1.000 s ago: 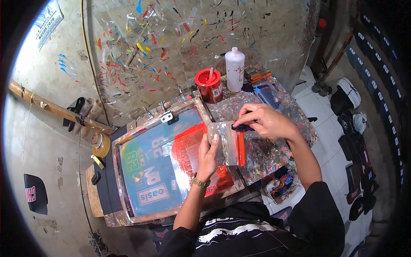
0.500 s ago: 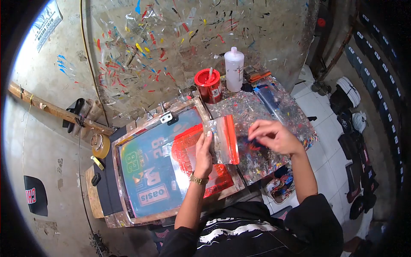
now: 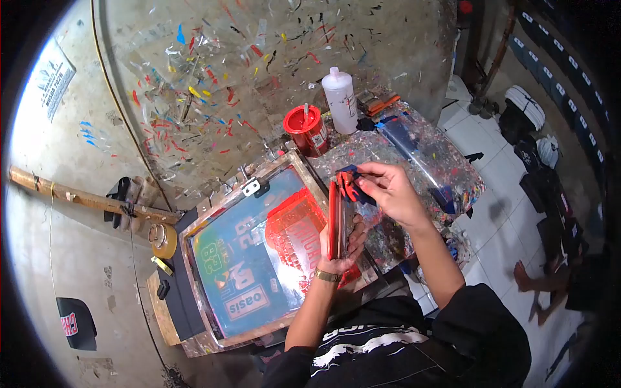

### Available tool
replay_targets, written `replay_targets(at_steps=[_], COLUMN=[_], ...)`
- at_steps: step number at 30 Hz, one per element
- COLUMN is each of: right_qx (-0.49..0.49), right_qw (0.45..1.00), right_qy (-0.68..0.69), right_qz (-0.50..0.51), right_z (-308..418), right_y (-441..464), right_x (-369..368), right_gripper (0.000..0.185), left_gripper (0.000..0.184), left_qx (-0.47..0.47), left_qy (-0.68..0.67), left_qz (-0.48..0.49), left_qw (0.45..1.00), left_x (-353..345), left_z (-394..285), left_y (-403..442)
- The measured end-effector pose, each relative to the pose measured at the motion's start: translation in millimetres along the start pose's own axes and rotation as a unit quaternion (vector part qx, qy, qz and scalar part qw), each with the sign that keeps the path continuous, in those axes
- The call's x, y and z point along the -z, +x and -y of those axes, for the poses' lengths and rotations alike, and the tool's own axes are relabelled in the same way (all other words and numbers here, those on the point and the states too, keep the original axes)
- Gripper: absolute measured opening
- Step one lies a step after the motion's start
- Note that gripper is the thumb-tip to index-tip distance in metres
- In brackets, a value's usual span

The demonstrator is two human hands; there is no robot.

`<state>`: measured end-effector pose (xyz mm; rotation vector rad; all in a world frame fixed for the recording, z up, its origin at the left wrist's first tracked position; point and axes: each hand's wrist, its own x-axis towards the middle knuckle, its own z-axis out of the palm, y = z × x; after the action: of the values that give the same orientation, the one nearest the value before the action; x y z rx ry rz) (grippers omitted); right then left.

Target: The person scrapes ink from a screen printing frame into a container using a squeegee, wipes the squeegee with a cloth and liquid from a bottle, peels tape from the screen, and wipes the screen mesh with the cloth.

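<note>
A flat, squeegee-like tool with a bright red long edge point(image 3: 334, 223) is held nearly upright above the work table, its red edge turned toward 9 o'clock. It is gripped firmly in the left hand point(image 3: 346, 257), the fingers being wrapped around its lower part. A crumpled dark blue cloth smeared with red point(image 3: 350, 186) is pinched between thumb and fingers of the right hand point(image 3: 392, 193), which is positioned at 2 o'clock from the tool. The cloth is located at the tool's upper end; whether contact is made cannot be told.

At 8 o'clock from the tool, a wooden-framed printing screen with blue mesh point(image 3: 229, 258) is noted, its near part coated in red. A red open can point(image 3: 312, 137) is placed between 11 and 12 o'clock, with a stick standing in it. A translucent white plastic bottle point(image 3: 341, 103) is seen at 12 o'clock, just beside the can. Orange-edged flat tools point(image 3: 381, 103) are found at 1 o'clock. All are supported on a paint-spattered table point(image 3: 388, 249).

Farther out, a yellowish tape roll point(image 3: 163, 242) is observed at 9 o'clock. Between 3 and 4 o'clock, a bare foot of another person point(image 3: 522, 278) is recorded on the tiled floor point(image 3: 486, 247).
</note>
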<state>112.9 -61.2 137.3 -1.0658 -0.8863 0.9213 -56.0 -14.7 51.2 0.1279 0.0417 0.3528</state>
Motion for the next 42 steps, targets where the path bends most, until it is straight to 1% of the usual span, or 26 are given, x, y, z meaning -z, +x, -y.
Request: replay_targets(at_steps=[1, 3, 5, 6, 8, 9, 12, 14, 16, 18, 21, 22, 24, 26, 28, 30, 31, 33, 35, 37, 39, 41, 42], right_qx=[-0.008, 0.003, 0.024, 0.024, 0.090, 0.090, 0.099, 0.132, 0.118, 0.105, 0.097, 0.104, 0.111, 0.139, 0.142, 0.145, 0.142, 0.140, 0.141, 0.139, 0.138, 0.110, 0.113], right_qw=[0.999, 0.999, 0.998, 0.998, 0.992, 0.992, 0.993, 0.986, 0.987, 0.986, 0.984, 0.982, 0.980, 0.975, 0.972, 0.968, 0.967, 0.965, 0.959, 0.962, 0.964, 0.968, 0.967], right_qy=[-0.048, -0.039, -0.054, -0.053, -0.089, -0.089, -0.069, -0.098, -0.108, -0.119, -0.141, -0.150, -0.158, -0.168, -0.182, -0.197, -0.206, -0.216, -0.241, -0.232, -0.224, -0.214, -0.218], right_qz=[-0.010, -0.013, 0.019, 0.018, 0.004, 0.004, 0.006, 0.017, 0.029, 0.042, 0.047, 0.046, 0.046, 0.048, 0.051, 0.054, 0.050, 0.045, 0.040, 0.035, 0.030, 0.073, 0.072], right_z=[1.7, 5.2, 0.8, -2.6, -9.7, -11.2, -16.1, -19.1, -10.1, -6.9, -7.4, -7.1, -5.3, -0.8, 2.8, 4.9, 5.6, 8.8, 12.9, 9.1, 10.3, 16.7, 15.3], right_y=[0.1, -1.2, 1.3, 2.4, 4.9, 5.2, 5.6, 6.4, 3.1, 1.4, 0.8, 0.7, -0.1, -1.8, -2.6, -4.0, -4.4, -5.8, -7.1, -7.6, -9.5, -16.8, -18.9], right_x=[-3.3, -6.9, -6.3, -6.3, -6.3, -6.6, -6.6, -4.0, -2.1, 0.8, 3.2, 3.6, 3.6, 3.8, 5.0, 5.2, 4.5, 3.3, 2.0, 2.6, 1.1, -4.7, -6.3], right_gripper=[0.032, 0.029, 0.026, 0.026, 0.024, 0.024, 0.023, 0.023, 0.025, 0.027, 0.028, 0.028, 0.028, 0.028, 0.028, 0.028, 0.027, 0.026, 0.024, 0.024, 0.024, 0.022, 0.022], left_gripper=[0.048, 0.049, 0.047, 0.046, 0.046, 0.046, 0.046, 0.045, 0.045, 0.046, 0.048, 0.048, 0.040, 0.040, 0.039, 0.040, 0.040, 0.042, 0.042, 0.042, 0.043, 0.041, 0.038], left_qx=[0.004, -0.008, -0.010, -0.013, -0.017, -0.021, -0.028, -0.026, -0.025, -0.019, -0.013, -0.012, -0.012, -0.013, -0.013, -0.028, -0.027, -0.046, -0.051, -0.058, -0.048, -0.049, -0.050], left_qy=[0.002, 0.023, 0.034, 0.044, 0.064, 0.085, 0.091, 0.111, 0.131, 0.188, 0.213, 0.213, 0.219, 0.238, 0.256, 0.261, 0.261, 0.270, 0.276, 0.280, 0.298, 0.288, 0.280], left_qz=[-0.002, -0.017, -0.012, -0.007, -0.020, -0.033, -0.052, -0.066, -0.081, -0.113, -0.119, -0.119, -0.123, -0.131, -0.140, -0.178, -0.177, -0.239, -0.234, -0.230, -0.203, -0.183, -0.163], left_qw=[1.000, 1.000, 0.999, 0.999, 0.998, 0.996, 0.994, 0.991, 0.988, 0.975, 0.970, 0.970, 0.968, 0.962, 0.956, 0.949, 0.949, 0.931, 0.931, 0.930, 0.931, 0.939, 0.945], left_x=[-1.6, -5.7, -4.3, -4.5, -5.8, -7.2, -11.2, -12.6, -13.0, -12.9, -13.2, -12.9, -12.4, -14.1, -15.8, -17.5, -19.3, -23.2, -15.7, -16.3, -19.2, -12.2, -11.5], left_z=[0.0, 0.1, -1.1, -1.4, -2.5, -2.7, -1.4, -2.4, -4.0, -5.4, -7.4, -7.8, -9.6, -10.8, -10.5, -9.4, -8.4, -6.1, -7.9, -8.1, -9.8, -14.8, -17.3], left_y=[-0.2, -0.5, -0.6, -0.6, 0.2, 0.7, 0.7, 0.5, -0.6, -2.1, -4.0, -4.4, -5.5, -5.7, -4.1, -0.9, 0.6, 3.3, 5.7, 4.8, 3.1, 2.0, 2.1])
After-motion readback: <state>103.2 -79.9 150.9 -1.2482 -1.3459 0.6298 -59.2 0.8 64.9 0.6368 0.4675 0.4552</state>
